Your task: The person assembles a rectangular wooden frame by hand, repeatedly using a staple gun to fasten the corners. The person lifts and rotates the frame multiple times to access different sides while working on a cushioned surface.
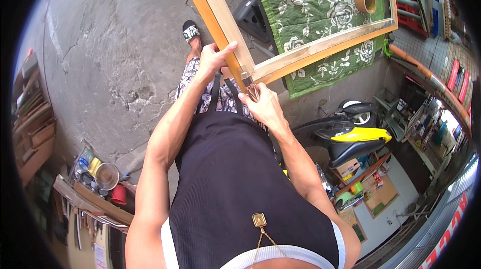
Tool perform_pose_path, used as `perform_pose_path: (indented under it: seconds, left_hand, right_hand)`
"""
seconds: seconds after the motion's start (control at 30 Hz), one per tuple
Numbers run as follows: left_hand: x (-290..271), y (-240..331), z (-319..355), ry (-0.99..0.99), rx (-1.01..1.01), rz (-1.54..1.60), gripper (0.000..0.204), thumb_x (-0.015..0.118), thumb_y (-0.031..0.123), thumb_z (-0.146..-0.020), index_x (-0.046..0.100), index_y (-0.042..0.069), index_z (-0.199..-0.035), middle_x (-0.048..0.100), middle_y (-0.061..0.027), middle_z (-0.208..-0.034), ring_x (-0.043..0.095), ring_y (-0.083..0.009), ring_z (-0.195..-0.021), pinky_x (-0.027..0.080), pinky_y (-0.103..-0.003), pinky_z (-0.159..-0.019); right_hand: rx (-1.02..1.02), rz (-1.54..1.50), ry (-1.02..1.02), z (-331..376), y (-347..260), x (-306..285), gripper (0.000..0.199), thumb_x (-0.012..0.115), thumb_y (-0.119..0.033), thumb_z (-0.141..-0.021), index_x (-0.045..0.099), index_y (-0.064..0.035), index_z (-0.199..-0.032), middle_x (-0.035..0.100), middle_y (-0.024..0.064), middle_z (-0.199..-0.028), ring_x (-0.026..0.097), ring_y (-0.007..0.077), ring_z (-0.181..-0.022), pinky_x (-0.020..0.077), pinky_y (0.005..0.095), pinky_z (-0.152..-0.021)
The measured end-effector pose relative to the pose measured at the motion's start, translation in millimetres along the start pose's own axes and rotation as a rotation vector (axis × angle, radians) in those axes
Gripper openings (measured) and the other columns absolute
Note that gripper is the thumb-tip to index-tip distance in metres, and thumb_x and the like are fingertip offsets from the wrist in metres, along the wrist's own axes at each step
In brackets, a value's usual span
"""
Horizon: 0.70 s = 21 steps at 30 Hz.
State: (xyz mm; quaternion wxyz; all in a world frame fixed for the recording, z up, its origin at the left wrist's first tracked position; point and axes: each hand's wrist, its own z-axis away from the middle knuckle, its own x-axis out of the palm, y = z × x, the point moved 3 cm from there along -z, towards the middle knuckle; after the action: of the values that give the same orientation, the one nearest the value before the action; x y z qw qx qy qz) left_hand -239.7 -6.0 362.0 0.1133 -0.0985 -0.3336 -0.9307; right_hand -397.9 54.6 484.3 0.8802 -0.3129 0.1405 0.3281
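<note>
While the L hand [214,59] pinches the wooden frame [320,47] by its L rail, which runs toward approx 11 o'clock, the R hand [266,107], nearer the corner, is closed round a metal hand tool [253,91], tip at 11 o'clock; count: 1 frame, 1 tool, 1 tape roll [368,1] btwn 1 & 2 o'clock, 1 green cloth [311,81].

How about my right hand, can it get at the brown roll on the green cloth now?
Probably not: the right hand holds a metal tool at a corner of the wooden frame, and that frame's near bar lies between hand and brown roll.
</note>
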Motion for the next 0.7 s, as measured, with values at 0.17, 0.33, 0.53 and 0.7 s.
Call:
perform_pose_path:
  seconds: [0.17,0.33,0.53,0.7]
  left_hand:
    - [-5,-2,-9,-0.067,-0.005,-0.039,0.052,0.074,0.037,-0.078,0.063,-0.007,-0.102,0.067,-0.0118,-0.087,0.066,-0.0165,-0.074,0.055,-0.028,-0.065]
    - [-7,-4,-12,-0.113,-0.038,-0.156,0.047,0.070,0.032,-0.083,0.059,-0.006,-0.108,0.066,-0.0146,-0.098,0.067,-0.0207,-0.083,0.058,-0.033,-0.068]
    - [-13,-21,-24,-0.034,-0.002,-0.183,0.051,0.075,0.042,-0.075,0.067,-0.004,-0.095,0.070,-0.0127,-0.081,0.067,-0.0153,-0.070,0.054,-0.028,-0.064]
    - [-11,-17,-20,-0.059,0.002,-0.130,0.051,0.075,0.040,-0.075,0.066,-0.005,-0.097,0.069,-0.0129,-0.080,0.068,-0.0160,-0.069,0.055,-0.027,-0.062]
  right_hand:
    - [0.020,0.091,0.041,-1,-6,4,0.043,0.072,-0.032,-0.076,0.058,0.0024,-0.097,0.066,0.0226,-0.091,0.064,0.0376,-0.088,0.0497,0.0435,-0.078]
    - [0.013,0.148,0.036,-4,-12,-1,0.045,0.075,-0.034,-0.071,0.059,-0.0010,-0.098,0.065,0.0227,-0.091,0.063,0.0400,-0.087,0.0499,0.0444,-0.078]
    - [-0.079,0.155,0.143,-9,-2,8,0.044,0.077,-0.035,-0.071,0.061,-0.0023,-0.095,0.064,0.0173,-0.074,0.064,0.0306,-0.069,0.0494,0.0400,-0.065]
    - [0.070,0.238,0.080,-9,-11,5,0.043,0.075,-0.037,-0.072,0.062,-0.0031,-0.095,0.066,0.0174,-0.075,0.065,0.0337,-0.072,0.0499,0.0415,-0.066]
